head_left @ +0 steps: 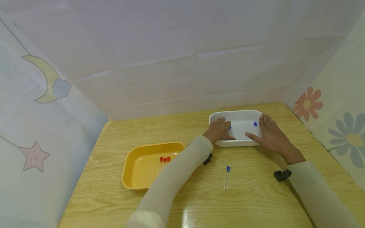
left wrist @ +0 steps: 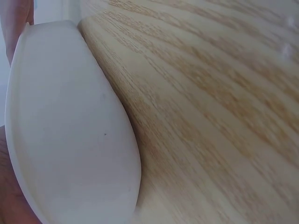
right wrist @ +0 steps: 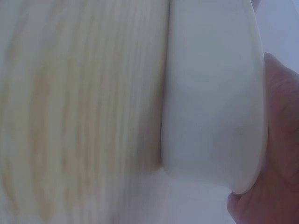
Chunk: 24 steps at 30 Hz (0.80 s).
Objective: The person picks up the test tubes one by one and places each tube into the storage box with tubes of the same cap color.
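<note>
A white tray stands at the back right of the wooden table, with blue-capped test tubes in it. One blue cap lies near its right end; another shows just beside my left fingers. The left hand reaches over the tray's left end, fingers bent; whether it grips anything is hidden. At the right end, the right hand rests on the tray with fingers straight and thumb spread across the front rim. In the right wrist view, the hand lies along the rim beyond the tray wall.
Closer to me, a test tube with a blue cap lies on the table. A yellow tray at the left holds three red-capped test tubes, partly behind my left sleeve. Printed cloth walls enclose the table.
</note>
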Available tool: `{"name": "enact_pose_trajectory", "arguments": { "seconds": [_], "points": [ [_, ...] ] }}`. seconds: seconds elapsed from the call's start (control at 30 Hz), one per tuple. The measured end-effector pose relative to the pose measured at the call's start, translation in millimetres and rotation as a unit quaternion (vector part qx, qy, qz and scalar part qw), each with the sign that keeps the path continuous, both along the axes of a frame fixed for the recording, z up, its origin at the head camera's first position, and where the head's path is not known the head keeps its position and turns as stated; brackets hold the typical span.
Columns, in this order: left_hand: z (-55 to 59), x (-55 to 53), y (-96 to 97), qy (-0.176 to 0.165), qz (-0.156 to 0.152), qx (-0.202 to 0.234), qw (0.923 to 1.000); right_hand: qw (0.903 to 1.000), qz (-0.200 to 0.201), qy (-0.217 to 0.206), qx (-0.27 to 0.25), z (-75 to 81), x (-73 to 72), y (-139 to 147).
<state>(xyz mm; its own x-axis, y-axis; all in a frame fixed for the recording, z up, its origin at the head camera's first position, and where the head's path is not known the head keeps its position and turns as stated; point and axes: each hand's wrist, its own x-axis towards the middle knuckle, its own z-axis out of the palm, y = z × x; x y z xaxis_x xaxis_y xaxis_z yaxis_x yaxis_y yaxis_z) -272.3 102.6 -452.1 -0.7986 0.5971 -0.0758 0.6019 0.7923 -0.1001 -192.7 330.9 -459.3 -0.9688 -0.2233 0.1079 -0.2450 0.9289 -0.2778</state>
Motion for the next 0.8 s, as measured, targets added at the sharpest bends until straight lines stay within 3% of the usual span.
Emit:
{"name": "enact_pose_trajectory", "arguments": {
  "seconds": [0.37,0.8],
  "points": [
    [-2.1,2.9,2.4,0.003,0.001,-0.013,0.9999,1.0,0.001,0.002,0.001,-0.2,0.8,1.4],
    [6.8,8.0,4.3,0.006,-0.004,0.001,1.0,1.0,0.006,-0.005,0.004,-0.8,1.2,3.1]
  ]
}}
